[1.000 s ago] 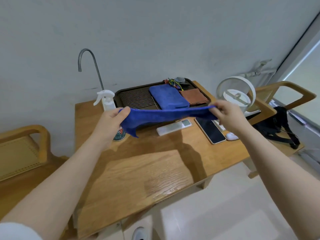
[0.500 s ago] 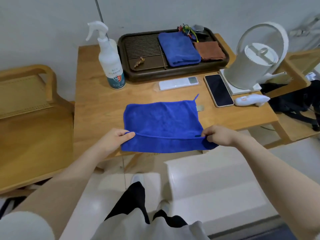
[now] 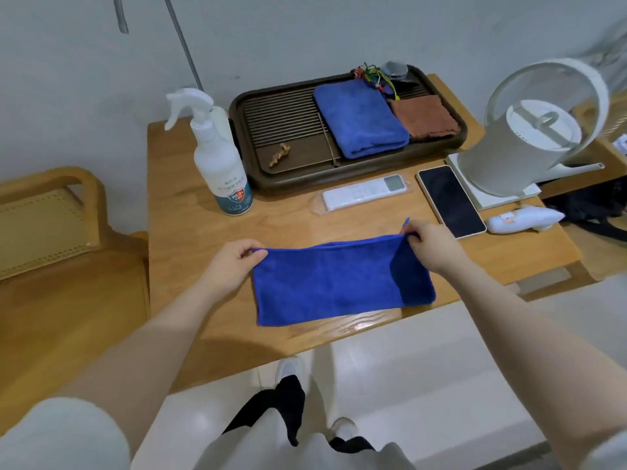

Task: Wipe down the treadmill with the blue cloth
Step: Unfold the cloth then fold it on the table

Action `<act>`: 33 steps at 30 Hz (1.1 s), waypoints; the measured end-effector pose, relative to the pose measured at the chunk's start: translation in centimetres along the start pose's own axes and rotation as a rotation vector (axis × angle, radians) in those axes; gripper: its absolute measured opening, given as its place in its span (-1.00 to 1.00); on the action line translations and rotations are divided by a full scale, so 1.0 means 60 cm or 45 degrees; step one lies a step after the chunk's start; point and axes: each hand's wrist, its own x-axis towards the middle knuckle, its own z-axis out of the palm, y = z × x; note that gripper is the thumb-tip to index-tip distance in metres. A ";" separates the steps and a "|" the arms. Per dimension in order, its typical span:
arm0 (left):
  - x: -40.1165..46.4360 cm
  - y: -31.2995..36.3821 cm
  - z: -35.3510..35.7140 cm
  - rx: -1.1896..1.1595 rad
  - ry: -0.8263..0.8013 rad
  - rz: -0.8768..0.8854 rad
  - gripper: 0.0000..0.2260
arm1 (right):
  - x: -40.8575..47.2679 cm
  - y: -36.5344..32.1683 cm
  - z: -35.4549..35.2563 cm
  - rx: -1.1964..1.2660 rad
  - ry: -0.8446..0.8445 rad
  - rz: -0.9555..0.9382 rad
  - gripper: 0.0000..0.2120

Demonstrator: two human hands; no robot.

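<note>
A blue cloth (image 3: 336,283) lies folded in half on the wooden table (image 3: 176,225), near its front edge. My left hand (image 3: 234,262) pinches the cloth's far left corner. My right hand (image 3: 427,244) pinches the far right corner, where a small loop tag sticks up. Both hands rest at the cloth's far edge. A white spray bottle (image 3: 217,154) stands at the table's back left. No treadmill is in view.
A dark tray (image 3: 288,130) at the back holds a second folded blue cloth (image 3: 361,118) and a brown cloth (image 3: 424,117). A white remote (image 3: 364,191), a phone (image 3: 449,201), a white fan (image 3: 529,130) and a small white device (image 3: 522,217) lie to the right. A wooden chair (image 3: 47,225) stands left.
The cloth went from being held stretched in the air to lying on the table; both hands then carried its near edge to the far edge, folding it in half.
</note>
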 end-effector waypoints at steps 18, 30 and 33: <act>0.096 -0.009 -0.042 0.669 -0.510 0.173 -0.87 | 0.077 -0.006 0.022 -0.095 -0.117 0.169 -0.86; 0.024 0.004 0.131 0.952 -0.341 0.488 -0.41 | -0.023 -0.118 0.171 -0.343 -0.025 -0.553 -0.37; 0.011 -0.033 0.142 1.178 -0.193 0.435 -0.32 | -0.031 -0.053 0.167 -0.356 -0.061 -0.311 -0.27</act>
